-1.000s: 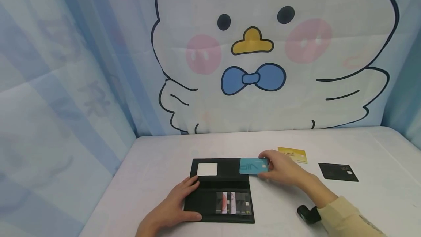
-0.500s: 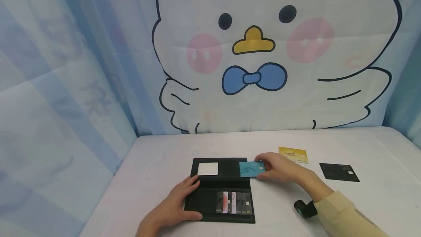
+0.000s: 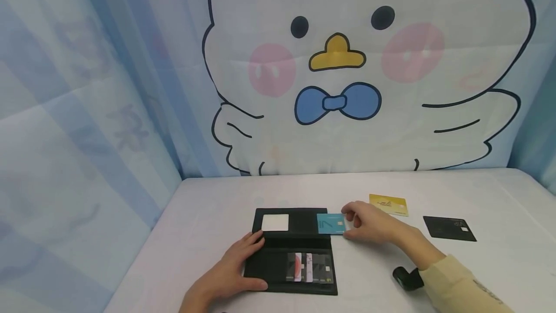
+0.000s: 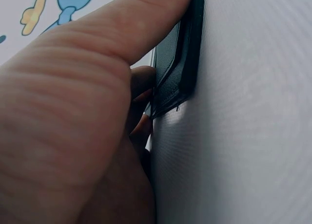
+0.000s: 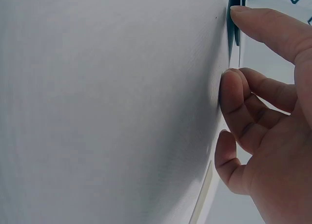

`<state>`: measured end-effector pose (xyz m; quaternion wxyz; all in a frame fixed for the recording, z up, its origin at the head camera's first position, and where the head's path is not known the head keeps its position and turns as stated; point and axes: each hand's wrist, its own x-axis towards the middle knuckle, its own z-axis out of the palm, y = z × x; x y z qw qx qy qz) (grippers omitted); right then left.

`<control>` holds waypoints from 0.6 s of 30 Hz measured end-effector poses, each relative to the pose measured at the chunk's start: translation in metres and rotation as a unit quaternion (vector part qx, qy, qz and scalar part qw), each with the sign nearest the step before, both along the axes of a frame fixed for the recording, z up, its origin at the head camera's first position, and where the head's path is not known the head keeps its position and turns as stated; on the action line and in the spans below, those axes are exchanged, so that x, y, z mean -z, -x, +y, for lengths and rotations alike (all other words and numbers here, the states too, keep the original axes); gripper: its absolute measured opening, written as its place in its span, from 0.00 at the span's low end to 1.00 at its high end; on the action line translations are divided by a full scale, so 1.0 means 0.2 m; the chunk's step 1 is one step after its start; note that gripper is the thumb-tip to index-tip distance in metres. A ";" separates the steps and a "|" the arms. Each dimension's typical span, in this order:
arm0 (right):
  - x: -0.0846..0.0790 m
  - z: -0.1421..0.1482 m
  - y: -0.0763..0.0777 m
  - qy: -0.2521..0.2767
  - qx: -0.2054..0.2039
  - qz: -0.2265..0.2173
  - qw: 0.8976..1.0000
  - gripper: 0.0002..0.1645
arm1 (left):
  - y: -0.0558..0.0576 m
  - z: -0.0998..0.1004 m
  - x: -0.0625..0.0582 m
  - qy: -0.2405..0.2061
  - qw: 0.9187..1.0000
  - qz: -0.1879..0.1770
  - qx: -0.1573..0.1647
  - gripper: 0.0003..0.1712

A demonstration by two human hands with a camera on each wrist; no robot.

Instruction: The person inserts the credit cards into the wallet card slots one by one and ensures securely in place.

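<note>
A black card wallet (image 3: pixel 278 264) lies unfolded on the table, a white patch on its upper panel and several cards behind a clear window on the lower one. My left hand (image 3: pixel 230 269) rests on its left edge, thumb low and fingers higher up; in the left wrist view the thumb (image 4: pixel 146 19) lies along the wallet's side. A blue card (image 3: pixel 331 224) sticks out of the upper panel's right side. My right hand (image 3: pixel 378 223) holds that card's outer end by its corners, thumb below and index finger above. In the right wrist view the other fingers (image 5: pixel 234 97) are curled.
A yellow card (image 3: pixel 388 205) lies behind my right hand, and a black card (image 3: pixel 449 228) lies farther right. A black device (image 3: pixel 407 279) sits by the right sleeve. Behind the white table (image 3: pixel 217 197) hangs a curtain with a cartoon bird (image 3: pixel 336 57).
The blue card has slid left, farther into the wallet. My right hand went left with it, then shifted slightly back right. The left hand has stayed on the wallet.
</note>
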<state>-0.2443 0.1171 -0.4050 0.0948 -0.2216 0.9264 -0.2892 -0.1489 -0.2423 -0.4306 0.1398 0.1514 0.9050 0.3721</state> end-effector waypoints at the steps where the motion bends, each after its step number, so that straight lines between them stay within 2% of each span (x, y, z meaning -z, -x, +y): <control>1: 0.00 0.01 0.00 0.002 -0.002 0.000 1.000 0.33 | 0.00 0.00 0.00 0.001 1.000 0.000 -0.001 0.54; 18: 0.02 -0.01 0.00 0.020 -0.023 0.010 0.999 0.29 | 0.00 -0.01 0.00 -0.003 1.000 0.002 0.002 0.54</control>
